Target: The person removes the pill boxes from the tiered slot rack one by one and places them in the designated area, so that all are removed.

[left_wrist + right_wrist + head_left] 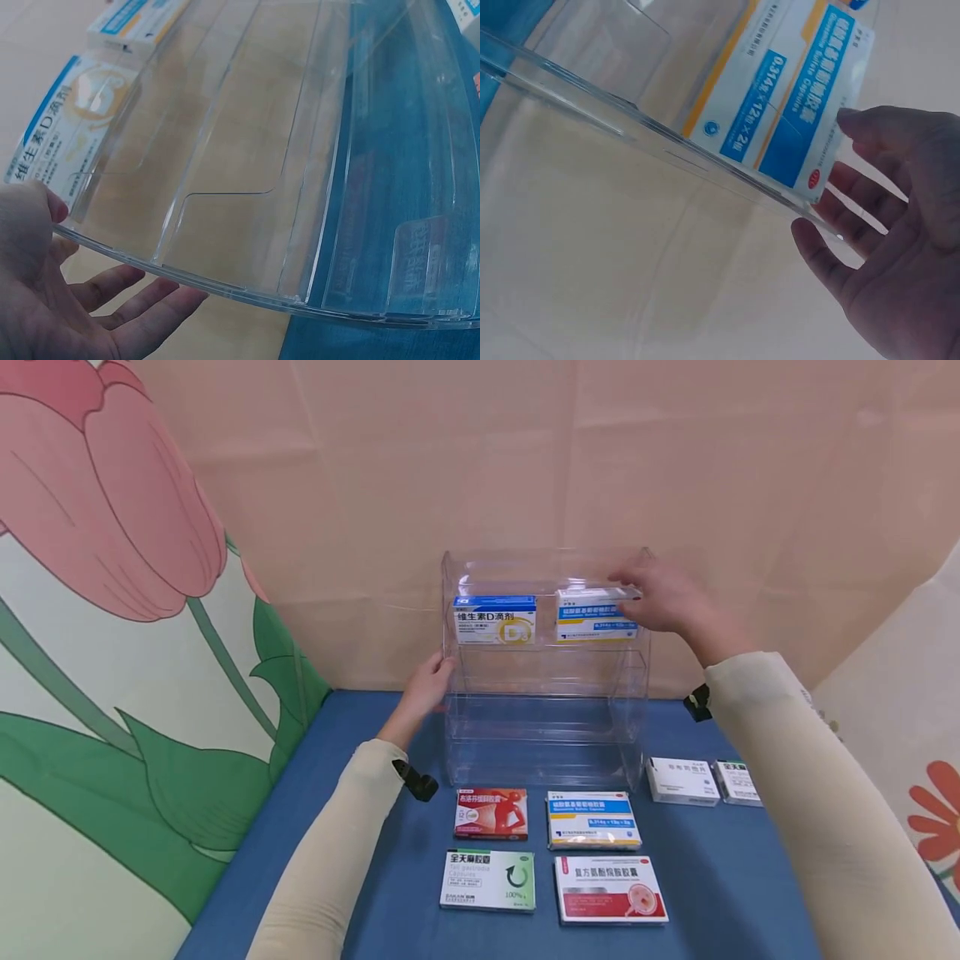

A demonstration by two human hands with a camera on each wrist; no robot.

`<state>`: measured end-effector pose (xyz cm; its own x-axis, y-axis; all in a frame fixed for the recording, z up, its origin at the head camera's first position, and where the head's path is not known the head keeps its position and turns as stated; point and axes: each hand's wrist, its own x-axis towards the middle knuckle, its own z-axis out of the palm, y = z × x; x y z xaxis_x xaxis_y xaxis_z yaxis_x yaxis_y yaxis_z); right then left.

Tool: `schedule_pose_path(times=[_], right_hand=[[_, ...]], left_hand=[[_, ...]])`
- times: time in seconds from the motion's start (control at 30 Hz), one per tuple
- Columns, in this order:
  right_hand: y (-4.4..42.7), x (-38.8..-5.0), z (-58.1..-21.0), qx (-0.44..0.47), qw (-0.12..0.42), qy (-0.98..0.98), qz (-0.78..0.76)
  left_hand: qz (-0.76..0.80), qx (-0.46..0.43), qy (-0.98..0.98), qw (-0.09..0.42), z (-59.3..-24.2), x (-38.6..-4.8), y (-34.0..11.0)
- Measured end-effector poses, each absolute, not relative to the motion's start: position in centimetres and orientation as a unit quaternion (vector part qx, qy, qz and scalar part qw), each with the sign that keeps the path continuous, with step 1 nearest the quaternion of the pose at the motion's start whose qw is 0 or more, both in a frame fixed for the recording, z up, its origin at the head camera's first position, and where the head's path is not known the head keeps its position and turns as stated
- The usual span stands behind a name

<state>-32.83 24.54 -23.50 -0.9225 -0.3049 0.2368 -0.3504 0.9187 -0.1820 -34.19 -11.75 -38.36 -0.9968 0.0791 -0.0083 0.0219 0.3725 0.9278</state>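
A clear plastic rack (532, 720) with stepped tiers stands against the back wall. My left hand (431, 683) holds its left side edge, the thumb over the edge and the other fingers outside the panel (112, 300). A blue-and-white vitamin D drops box (495, 622) stands on the top tier at left. At the right of that tier stands a blue, white and yellow glucosamine capsule box (592, 617). My right hand (660, 595) is at this box's upper right corner, thumb tip at its edge and fingers loosely spread by the rack's side (889, 180).
In front of the rack lie a red medicine box (491, 814), another glucosamine box (592, 820), a green-and-white box (487, 880) and a red-and-white box (611, 890). Right of it lie a white box (682, 781) and a partly hidden box (737, 782) on the blue table (420, 910).
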Motion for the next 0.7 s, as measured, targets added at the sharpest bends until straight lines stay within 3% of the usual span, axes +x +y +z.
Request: schedule_pose_path(times=[0.27,0.7], right_hand=[[24.0,-33.0,-24.2,0.147,0.082,-0.980,0.102],[24.1,-32.6,-24.0,0.149,0.095,-0.979,0.101]], left_hand=[[0.559,0.035,0.828,0.022,-38.5,-34.2,-11.9],[0.546,0.038,0.837,0.025,-38.4,-34.3,-11.8]])
